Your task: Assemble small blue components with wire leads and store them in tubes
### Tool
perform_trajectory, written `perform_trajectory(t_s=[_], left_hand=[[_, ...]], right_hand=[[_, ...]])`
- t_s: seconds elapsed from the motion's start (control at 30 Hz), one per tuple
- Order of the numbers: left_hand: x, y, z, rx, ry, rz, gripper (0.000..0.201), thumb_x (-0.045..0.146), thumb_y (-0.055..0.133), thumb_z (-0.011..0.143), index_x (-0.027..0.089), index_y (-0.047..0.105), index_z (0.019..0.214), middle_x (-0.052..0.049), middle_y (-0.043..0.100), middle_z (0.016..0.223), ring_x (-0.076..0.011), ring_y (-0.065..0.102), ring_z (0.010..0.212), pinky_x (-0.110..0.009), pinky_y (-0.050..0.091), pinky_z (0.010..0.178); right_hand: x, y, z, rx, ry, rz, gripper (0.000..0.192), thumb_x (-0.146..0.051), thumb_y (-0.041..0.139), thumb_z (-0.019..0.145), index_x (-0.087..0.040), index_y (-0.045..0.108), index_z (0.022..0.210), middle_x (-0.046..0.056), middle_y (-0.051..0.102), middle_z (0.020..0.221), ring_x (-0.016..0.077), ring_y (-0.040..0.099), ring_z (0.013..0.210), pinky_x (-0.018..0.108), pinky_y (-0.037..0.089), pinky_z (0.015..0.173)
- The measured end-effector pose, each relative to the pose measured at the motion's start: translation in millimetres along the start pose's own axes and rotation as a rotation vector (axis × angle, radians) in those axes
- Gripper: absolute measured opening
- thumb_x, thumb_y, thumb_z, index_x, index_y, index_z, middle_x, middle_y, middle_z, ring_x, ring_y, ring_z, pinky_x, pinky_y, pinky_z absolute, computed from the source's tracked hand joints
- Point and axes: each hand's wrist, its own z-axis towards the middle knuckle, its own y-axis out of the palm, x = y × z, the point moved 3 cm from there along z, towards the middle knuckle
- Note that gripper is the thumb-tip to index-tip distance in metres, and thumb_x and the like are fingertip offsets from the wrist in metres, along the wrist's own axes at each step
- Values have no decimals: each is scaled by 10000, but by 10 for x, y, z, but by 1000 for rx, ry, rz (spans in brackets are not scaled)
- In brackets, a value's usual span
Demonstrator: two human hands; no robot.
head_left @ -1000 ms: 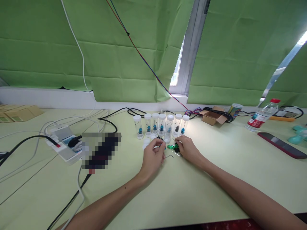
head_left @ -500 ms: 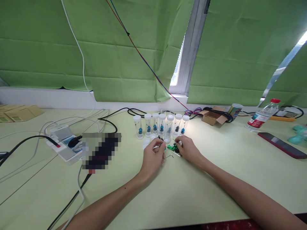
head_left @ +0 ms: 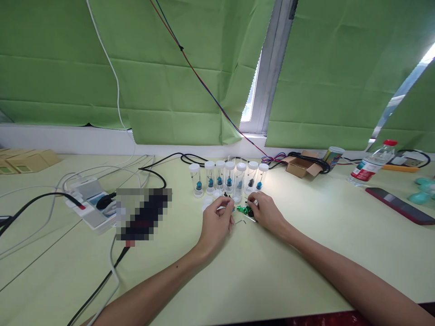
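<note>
My left hand (head_left: 216,222) is closed in a pinch above the table. A tiny blue part (head_left: 233,209) shows at its fingertips. My right hand (head_left: 267,209) has its fingers pressed together beside a small green piece (head_left: 242,209) and some black parts (head_left: 250,212); whatever they grip is too small to make out. Between the hands lies a small hex key (head_left: 242,221), with a thin metal rod (head_left: 249,218) near it. Just behind the hands stand several clear tubes (head_left: 239,192) with white caps, most showing blue or dark pieces inside.
White round lids (head_left: 207,202) lie by my left hand. On the left are a power strip (head_left: 91,203) and cables (head_left: 113,262). Toward the right stand an open cardboard box (head_left: 299,167), a can (head_left: 333,157), a water bottle (head_left: 372,165) and a phone (head_left: 401,206).
My right fingertips have shifted very slightly by the black parts. My left hand keeps its pinch in nearly the same place.
</note>
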Motion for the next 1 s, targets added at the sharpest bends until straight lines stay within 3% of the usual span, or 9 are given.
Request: perform_trajectory(t_s=[0.27, 0.43, 0.63, 1.0], left_hand=[[-7, -22, 45, 36, -35, -66, 333, 507, 637, 793, 174, 624, 796, -12, 623, 763, -56, 470, 425, -207, 354, 407], [-25, -18, 70, 49, -117, -133, 344, 498, 689, 748, 164, 619, 788, -3, 613, 719, -47, 443, 426, -190, 317, 389], [-36, -18, 70, 36, -116, -191, 301, 453, 677, 783, 165, 593, 792, 35, 549, 561, -66, 467, 437, -199, 377, 455], [-45, -9, 69, 24, -132, -300, 288, 422, 710, 760, 165, 587, 804, 39, 553, 558, -85, 507, 475, -213, 412, 497]], right_hand=[[-139, -92, -36, 112, -34, -9, 133, -219, 472, 935, -191, 600, 909, 53, 616, 920, 157, 564, 681, 286, 448, 655], [-282, -131, -99, 175, -201, 80, 149, -236, 459, 957, -185, 598, 975, 78, 609, 967, 168, 585, 749, 284, 472, 663], [-375, -146, -158, 170, -346, 202, 155, -242, 442, 971, -201, 570, 1048, 92, 599, 985, 180, 594, 821, 283, 510, 669], [-395, -97, -182, 135, -475, 252, 172, -207, 477, 961, -207, 542, 1120, 97, 590, 1037, 183, 594, 889, 318, 551, 765]])
